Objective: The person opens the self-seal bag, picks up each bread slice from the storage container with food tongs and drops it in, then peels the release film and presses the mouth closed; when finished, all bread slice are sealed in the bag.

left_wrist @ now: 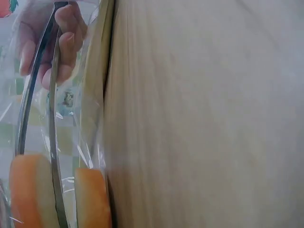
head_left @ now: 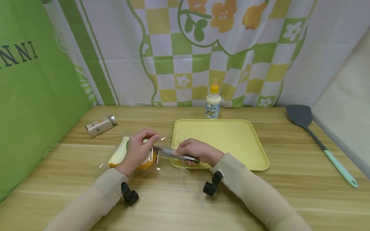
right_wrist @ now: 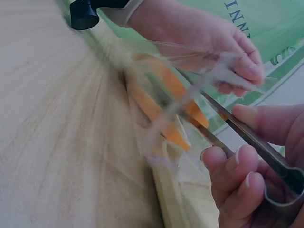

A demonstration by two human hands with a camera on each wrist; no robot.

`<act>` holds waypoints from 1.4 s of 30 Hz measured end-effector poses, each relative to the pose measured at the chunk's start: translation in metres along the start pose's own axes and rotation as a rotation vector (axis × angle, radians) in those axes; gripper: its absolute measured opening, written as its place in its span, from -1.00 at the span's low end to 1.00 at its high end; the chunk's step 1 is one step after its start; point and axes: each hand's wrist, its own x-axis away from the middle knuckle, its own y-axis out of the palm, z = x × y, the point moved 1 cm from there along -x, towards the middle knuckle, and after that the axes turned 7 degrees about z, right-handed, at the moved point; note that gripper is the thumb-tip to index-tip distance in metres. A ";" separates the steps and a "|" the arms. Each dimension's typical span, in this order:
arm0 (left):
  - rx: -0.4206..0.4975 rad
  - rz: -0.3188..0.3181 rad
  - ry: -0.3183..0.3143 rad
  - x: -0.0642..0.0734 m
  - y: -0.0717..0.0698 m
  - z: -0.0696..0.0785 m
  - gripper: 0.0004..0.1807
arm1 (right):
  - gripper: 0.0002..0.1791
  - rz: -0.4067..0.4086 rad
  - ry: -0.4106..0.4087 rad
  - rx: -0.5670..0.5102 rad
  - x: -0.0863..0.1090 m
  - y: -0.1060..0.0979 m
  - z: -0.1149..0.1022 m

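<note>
My right hand (head_left: 199, 150) grips metal tongs (head_left: 170, 152) near their closed end. Their arms reach into a clear plastic bag (head_left: 158, 164) of bread slices (head_left: 119, 154) lying on the table. In the left wrist view, one tong arm passes beside the crust of a bread slice (left_wrist: 26, 194) and the other runs between that slice and a second slice (left_wrist: 92, 197). With thumb and fingertips, my left hand (right_wrist: 228, 52) pinches the bag's edge and holds its mouth up. Part of the bread is hidden behind the left hand in the head view.
A yellow tray (head_left: 218, 166) lies under and beyond the right hand. Behind it stands a yellow-capped squeeze bottle (head_left: 212, 104). A spice jar (head_left: 100, 125) lies on its side at the back left, and a spatula (head_left: 318, 138) lies along the right edge.
</note>
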 end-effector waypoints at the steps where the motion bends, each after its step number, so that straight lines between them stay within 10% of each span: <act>1: 0.003 0.006 -0.010 0.000 -0.001 0.000 -0.91 | -0.79 -0.006 -0.001 -0.002 0.001 -0.002 0.000; 14: 0.058 0.061 -0.118 -0.007 -0.011 0.001 -0.92 | -0.75 -0.019 -0.026 0.081 0.018 -0.031 0.001; 42: 0.096 0.017 0.036 -0.007 -0.001 0.009 -0.95 | -0.72 0.063 -0.046 0.112 0.045 -0.059 0.011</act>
